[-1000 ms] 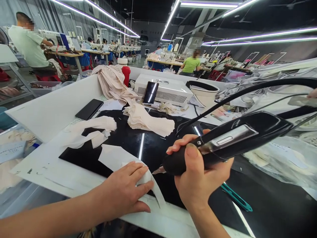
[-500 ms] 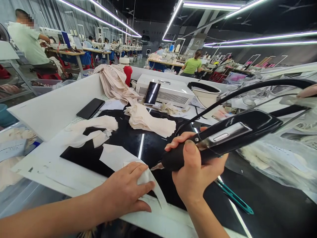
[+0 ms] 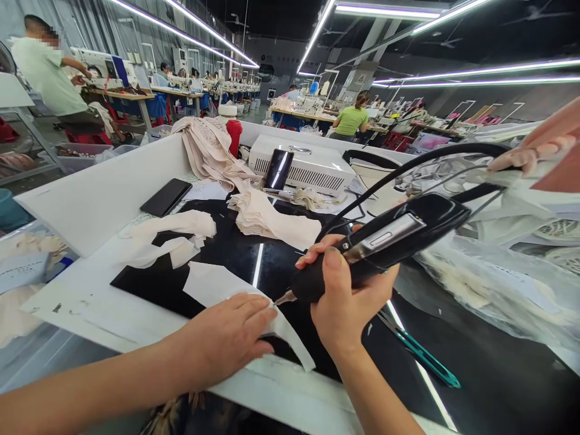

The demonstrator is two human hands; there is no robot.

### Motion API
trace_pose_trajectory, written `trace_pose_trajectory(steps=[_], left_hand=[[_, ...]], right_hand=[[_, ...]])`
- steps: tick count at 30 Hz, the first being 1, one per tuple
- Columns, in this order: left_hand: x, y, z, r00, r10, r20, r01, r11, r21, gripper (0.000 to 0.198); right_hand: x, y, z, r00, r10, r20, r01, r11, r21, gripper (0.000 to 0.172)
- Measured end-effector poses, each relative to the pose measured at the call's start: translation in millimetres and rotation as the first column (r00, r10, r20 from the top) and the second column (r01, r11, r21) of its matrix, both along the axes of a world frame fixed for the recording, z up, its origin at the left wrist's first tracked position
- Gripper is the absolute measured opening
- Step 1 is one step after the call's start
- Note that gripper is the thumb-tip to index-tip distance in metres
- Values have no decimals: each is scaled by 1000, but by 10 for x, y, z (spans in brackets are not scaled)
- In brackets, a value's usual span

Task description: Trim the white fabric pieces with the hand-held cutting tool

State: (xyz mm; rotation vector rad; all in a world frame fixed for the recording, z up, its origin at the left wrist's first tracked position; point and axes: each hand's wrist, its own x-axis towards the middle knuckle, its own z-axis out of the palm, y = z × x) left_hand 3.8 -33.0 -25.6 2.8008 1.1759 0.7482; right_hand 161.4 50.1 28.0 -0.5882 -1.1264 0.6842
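Note:
My left hand point(image 3: 224, 338) lies flat, fingers together, pressing a white piece of fabric point(image 3: 212, 284) onto the black glossy worktop point(image 3: 281, 272). My right hand point(image 3: 347, 296) is wrapped round a black corded hand tool point(image 3: 385, 241) whose metal tip points down at the fabric edge beside my left fingertips. The tool's black cable point(image 3: 430, 157) arcs up to the right. A stack of cream fabric pieces point(image 3: 272, 220) lies further back on the worktop.
A dark phone point(image 3: 164, 197) lies left, another leans on a white box point(image 3: 301, 166). Teal tweezers point(image 3: 423, 356) lie right of my right hand. Clear bags of fabric point(image 3: 498, 272) fill the right side. Another person's hand point(image 3: 539, 145) reaches in at upper right. Workers sit at sewing tables behind.
My right hand has lowered the tool and drawn it left, its tip now nearer the fabric. Another person's hand has come further into view at the upper right.

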Motion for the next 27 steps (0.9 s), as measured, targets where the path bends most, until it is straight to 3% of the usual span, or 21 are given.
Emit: trace_pose_trajectory(steps=[2, 6, 11, 16, 22, 27], left_hand=[[-76, 43, -4, 1000, -1, -18, 2, 999, 38, 24], [-196, 89, -8, 994, 4, -113, 0, 999, 34, 42], [-62, 70, 129, 940, 83, -330, -106, 993, -54, 35], [147, 94, 238, 890, 114, -441, -192, 972, -137, 15], [169, 95, 359, 887, 99, -451, -214, 954, -210, 12], [106, 77, 300, 902, 110, -417, -163, 982, -93, 14]], right_hand=[[22, 40, 27, 1000, 0, -2, 0, 1000, 10, 39], [95, 36, 152, 1000, 9, -27, -10, 1000, -25, 34], [216, -173, 295, 993, 17, -113, -27, 996, -85, 36], [334, -362, 246, 993, 45, -107, -55, 995, -88, 41], [381, -368, 175, 997, 2, -82, -6, 998, -55, 40], [392, -320, 127, 997, 5, -82, -8, 1000, -30, 39]])
